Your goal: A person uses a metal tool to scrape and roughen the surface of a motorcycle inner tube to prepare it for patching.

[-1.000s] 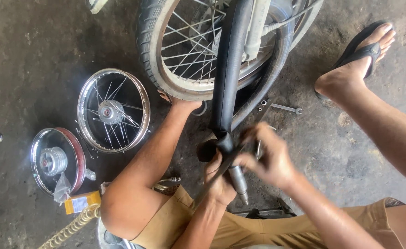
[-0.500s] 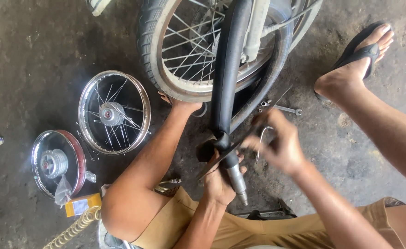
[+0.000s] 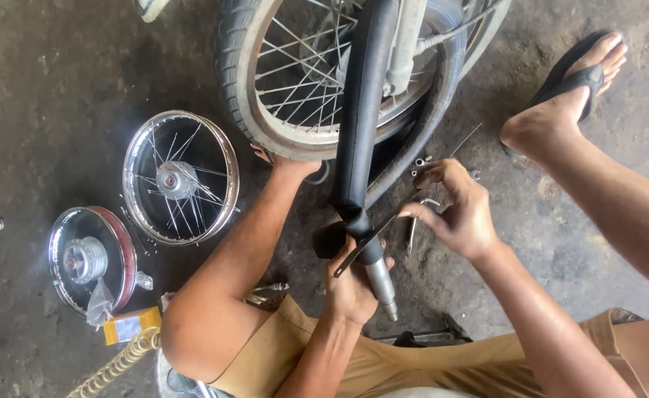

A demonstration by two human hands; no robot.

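At top centre stands a tyred wheel point(image 3: 265, 88), with a black tube point(image 3: 361, 125) hanging down frame centre. The left hand point(image 3: 350, 284) grips the tube's metal end point(image 3: 380, 284). The right hand point(image 3: 457, 214) pinches a thin rod point(image 3: 372, 242) just beside it.

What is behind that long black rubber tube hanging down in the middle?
Behind the black rubber tube stands a spoked wheel with a tyre. You see its spokes and rim on both sides. The tube covers the wheel's middle, so that part is hidden. The left hand grips the tube's lower end.
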